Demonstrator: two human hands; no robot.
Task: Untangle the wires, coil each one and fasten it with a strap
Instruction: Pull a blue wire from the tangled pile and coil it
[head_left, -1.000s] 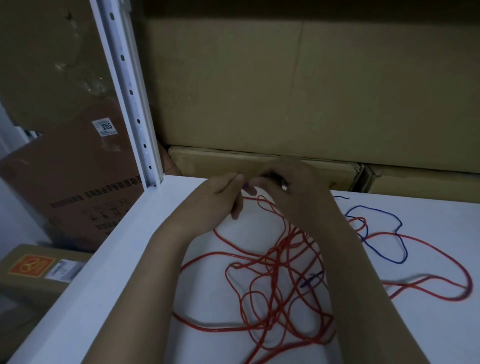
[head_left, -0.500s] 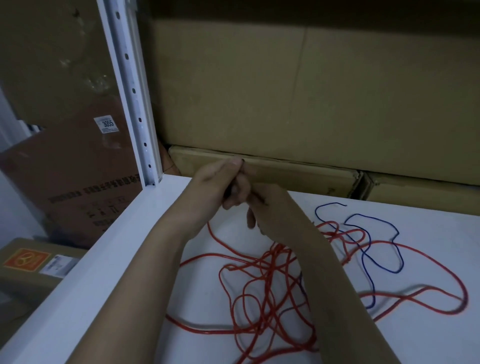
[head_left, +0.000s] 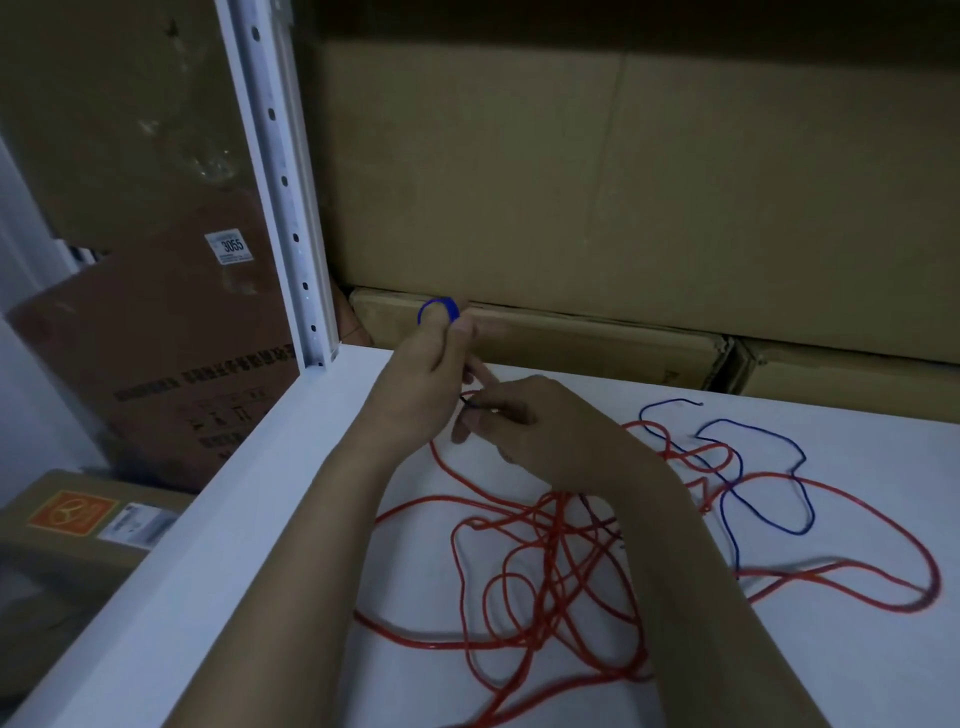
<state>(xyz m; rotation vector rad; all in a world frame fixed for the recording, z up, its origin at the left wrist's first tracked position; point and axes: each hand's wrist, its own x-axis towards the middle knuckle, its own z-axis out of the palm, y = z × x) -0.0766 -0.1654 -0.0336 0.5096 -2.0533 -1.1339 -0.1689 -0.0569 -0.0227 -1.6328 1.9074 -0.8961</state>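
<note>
Above the counter's (head_left: 779, 675) back edge, my left hand (head_left: 421, 384) has risen, pinching a small blue coil (head_left: 439, 310) that wasn't showing a moment ago; my right hand (head_left: 524, 423) pinches a dark strap (head_left: 470, 404), so fastening seems near. Red wire (head_left: 550, 561) and blue wire (head_left: 753, 467) lie tangled on the white counter, cardboard boxes (head_left: 571, 208) behind.

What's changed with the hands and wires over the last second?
The left hand has lifted toward the boxes and now holds up a small blue wire coil at its fingertips. The right hand dropped below it, pinching something small and dark. The red wire tangle and the loose blue wire stay spread on the white shelf.
</note>
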